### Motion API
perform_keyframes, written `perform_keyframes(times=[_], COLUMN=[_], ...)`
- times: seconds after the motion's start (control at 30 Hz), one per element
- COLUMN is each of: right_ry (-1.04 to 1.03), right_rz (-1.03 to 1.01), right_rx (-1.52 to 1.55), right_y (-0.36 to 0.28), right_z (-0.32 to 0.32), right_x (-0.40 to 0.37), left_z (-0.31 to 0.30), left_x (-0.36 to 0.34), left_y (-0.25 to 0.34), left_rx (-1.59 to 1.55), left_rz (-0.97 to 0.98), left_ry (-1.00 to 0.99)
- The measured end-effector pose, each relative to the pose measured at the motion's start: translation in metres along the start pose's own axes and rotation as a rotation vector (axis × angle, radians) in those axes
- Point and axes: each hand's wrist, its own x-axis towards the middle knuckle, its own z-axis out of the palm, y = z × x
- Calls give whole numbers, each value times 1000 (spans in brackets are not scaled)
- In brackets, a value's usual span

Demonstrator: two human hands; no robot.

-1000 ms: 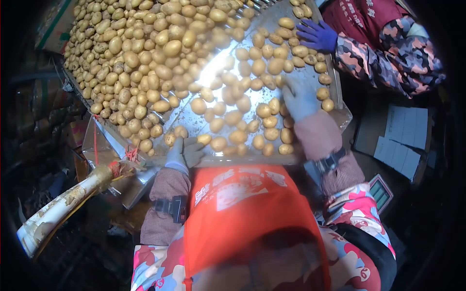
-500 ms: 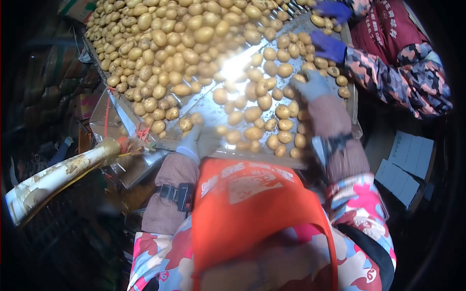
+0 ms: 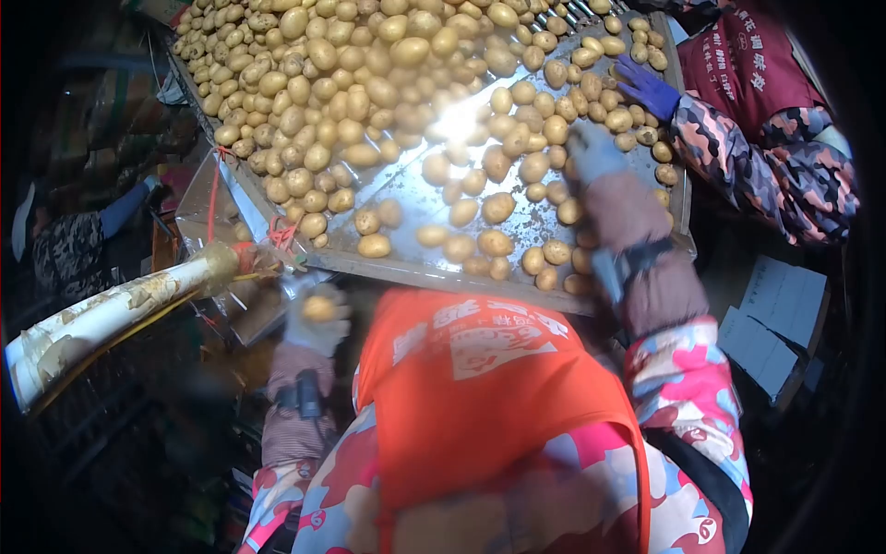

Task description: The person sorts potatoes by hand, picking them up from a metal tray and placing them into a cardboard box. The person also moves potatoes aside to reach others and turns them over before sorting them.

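My left hand [image 3: 316, 325], in a pale glove, is below the front edge of the metal sorting table [image 3: 369, 189]. A potato [image 3: 319, 308] lies in its curled fingers. My right hand [image 3: 596, 153], gloved in grey-blue, reaches over the right part of the table among loose potatoes [image 3: 533, 167]. Motion smears its fingers, so I cannot make out whether they grip one. Near the front left edge, a few potatoes [image 3: 374, 246] lie by themselves.
A large potato heap [image 3: 305, 83] covers the back left. At right, a co-worker's purple-gloved hand [image 3: 646, 88] spreads over the table. A worn white pole [image 3: 120, 309] juts in from the left. Another person's arm [image 3: 125, 210] shows far left. Cardboard pieces [image 3: 771, 309] lie at right.
My left hand has moved from the table down past its front edge, carrying a potato. My right hand has shifted slightly up. The co-worker's nearer hand has moved right and spread its fingers.
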Motion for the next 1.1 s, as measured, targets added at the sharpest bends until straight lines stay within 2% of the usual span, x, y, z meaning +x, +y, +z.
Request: perform_keyframes(times=[0.03,0.1,0.17,0.2,0.23,0.27,0.3,0.33,0.37,0.43,0.47,0.53,0.57,0.6,0.63,0.7,0.77,0.8,0.87,0.9,0.93,1.0,1.03,1.1], right_ry=[-2,-4,-62,-128,-316,-387,-269,-303,-214,-29,-67,-129,-166,-292,-517,-451,-263,13,30,62,50,188,264,267], right_rz=[28,83,62,14,14,-10,65,57,61,71,120,223,223,144,-133,-442,-296,-331,121,-80,-10,-203,-297,-284], right_rx=[28,77,-94,-288,-477,-406,-334,-420,-361,-243,-73,266,318,474,571,282,269,17,71,-302,-426,-431,-435,-271], right_y=[10,23,3,-25,-44,-53,-59,-65,-59,-44,-51,-86,-103,-104,-88,-87,-52,-10,-30,51,59,88,101,122], right_z=[-6,-20,-34,-33,-25,-13,6,11,20,39,34,9,-3,-2,10,-4,-9,-1,-60,-23,-18,-12,-12,-17], right_x=[21,52,46,23,5,-23,-48,-58,-57,-55,-59,-78,-93,-104,-110,-116,-81,-60,-62,-26,-33,-57,-71,-99], left_z=[-13,19,-78,-117,-130,-104,-50,4,29,64,87,120,139,156,168,149,139,135,96,79,63,40,26,-28], left_x=[-27,-43,-66,-74,-79,-78,-65,-51,-34,10,29,68,86,102,116,137,124,116,102,89,76,37,17,-31], left_y=[23,52,114,132,136,123,94,65,43,-3,-27,-58,-71,-85,-95,-103,-106,-103,-90,-79,-68,-32,-4,45], left_rx=[34,-9,75,114,104,9,43,78,305,330,526,729,554,375,196,540,1521,1632,1511,1250,972,251,17,103], left_rz=[82,580,705,694,653,572,522,472,264,26,-29,-170,-179,-192,-214,-256,143,262,166,108,91,-48,-155,27], left_ry=[98,665,801,767,685,580,584,586,445,341,299,131,132,130,129,61,-190,-241,-105,31,169,153,-37,-70])
